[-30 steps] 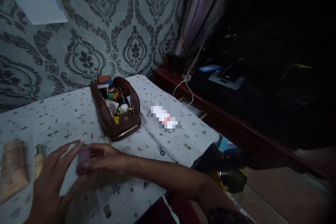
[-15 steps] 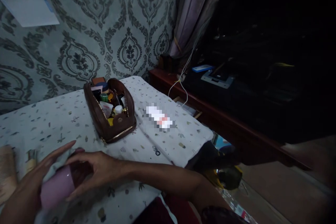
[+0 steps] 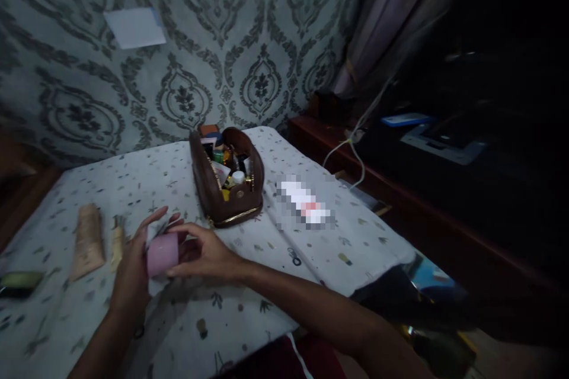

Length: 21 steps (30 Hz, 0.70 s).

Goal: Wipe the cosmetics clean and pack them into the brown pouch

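Note:
A pink, smooth, round-sided container (image 3: 162,256) is between my two hands, above the near part of the table. My left hand (image 3: 133,269) wraps its left side with a pale cloth or wipe (image 3: 155,228) pressed against it. My right hand (image 3: 208,253) grips the container's right end between thumb and fingers. What kind of container it is, I cannot make out. Just beyond my hands stands an open brown toiletry bag (image 3: 231,212), unzipped and full of small bottles, tubes and jars.
Left of my hands lie a beige tube (image 3: 88,243), a slim cream-coloured tube (image 3: 117,246) and a dark green item (image 3: 21,282). A blurred-out white object (image 3: 304,198) lies right of the bag. The patterned tablecloth (image 3: 262,272) ends near a dark wooden ledge (image 3: 427,213) with cables.
The view has swung left, so the bag and table sit farther right and more items show at left. Both hands still hold the pink container and cloth, now seen farther from me.

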Each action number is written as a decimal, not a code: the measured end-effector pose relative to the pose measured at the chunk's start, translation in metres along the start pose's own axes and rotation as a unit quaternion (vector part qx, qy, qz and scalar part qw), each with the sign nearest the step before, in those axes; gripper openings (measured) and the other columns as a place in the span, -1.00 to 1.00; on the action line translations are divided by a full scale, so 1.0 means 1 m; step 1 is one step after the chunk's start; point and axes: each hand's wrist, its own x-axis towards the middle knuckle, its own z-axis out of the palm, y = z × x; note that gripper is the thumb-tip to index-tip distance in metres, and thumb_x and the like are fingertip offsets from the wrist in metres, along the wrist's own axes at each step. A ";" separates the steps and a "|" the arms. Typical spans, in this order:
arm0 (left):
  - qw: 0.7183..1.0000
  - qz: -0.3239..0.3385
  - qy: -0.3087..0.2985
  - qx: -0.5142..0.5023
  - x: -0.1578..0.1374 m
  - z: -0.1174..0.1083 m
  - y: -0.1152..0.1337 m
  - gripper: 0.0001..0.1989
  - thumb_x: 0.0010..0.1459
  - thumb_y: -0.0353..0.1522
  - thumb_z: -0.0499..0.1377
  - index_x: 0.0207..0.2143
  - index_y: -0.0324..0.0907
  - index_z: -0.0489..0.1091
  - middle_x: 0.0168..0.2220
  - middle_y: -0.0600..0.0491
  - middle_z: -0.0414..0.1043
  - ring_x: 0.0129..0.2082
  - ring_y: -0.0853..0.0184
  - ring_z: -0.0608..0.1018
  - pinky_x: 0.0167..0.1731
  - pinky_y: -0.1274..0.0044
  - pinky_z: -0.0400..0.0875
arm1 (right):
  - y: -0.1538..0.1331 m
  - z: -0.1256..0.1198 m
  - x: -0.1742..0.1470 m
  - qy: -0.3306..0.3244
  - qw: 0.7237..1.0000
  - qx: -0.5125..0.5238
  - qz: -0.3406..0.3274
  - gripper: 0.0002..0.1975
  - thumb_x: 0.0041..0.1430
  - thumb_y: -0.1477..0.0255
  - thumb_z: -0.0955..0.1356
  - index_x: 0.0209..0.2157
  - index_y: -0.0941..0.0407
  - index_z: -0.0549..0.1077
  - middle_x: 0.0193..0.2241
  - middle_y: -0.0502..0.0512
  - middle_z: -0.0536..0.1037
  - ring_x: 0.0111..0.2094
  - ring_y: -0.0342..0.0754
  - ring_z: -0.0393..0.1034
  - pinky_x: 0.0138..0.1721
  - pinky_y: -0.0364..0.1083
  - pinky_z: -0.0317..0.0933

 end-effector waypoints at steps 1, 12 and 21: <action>0.998 -0.023 0.028 -0.043 0.003 0.003 0.000 -0.46 0.15 0.02 0.12 0.12 0.01 0.32 0.01 -0.02 0.55 -0.05 0.04 0.61 -0.18 0.22 0.59 | 0.002 -0.001 0.001 0.005 1.000 -0.009 -0.001 -0.20 -0.34 0.28 0.63 0.03 0.06 0.42 -0.18 0.02 0.48 -0.33 -0.17 0.40 -0.24 -0.15 0.35; 0.989 0.103 -0.040 0.099 0.016 -0.021 -0.015 -0.61 0.29 -0.08 0.05 -0.13 -0.14 0.51 -0.07 -0.01 0.52 -0.05 0.19 0.52 0.03 0.40 0.35 | 0.024 -0.004 0.011 0.061 0.995 -0.075 0.014 -0.27 -0.29 0.22 0.60 -0.03 0.07 0.39 -0.18 0.05 0.47 -0.27 -0.11 0.43 -0.21 -0.11 0.36; 0.939 0.251 -0.091 0.216 0.006 -0.018 -0.011 -0.68 0.34 -0.25 0.03 0.02 -0.13 0.45 0.02 -0.09 0.47 0.08 0.22 0.48 0.12 0.37 0.34 | 0.027 -0.003 0.013 0.125 0.985 -0.121 -0.006 -0.40 -0.28 0.29 0.57 -0.14 0.09 0.39 -0.23 0.01 0.45 -0.33 -0.13 0.40 -0.29 -0.14 0.35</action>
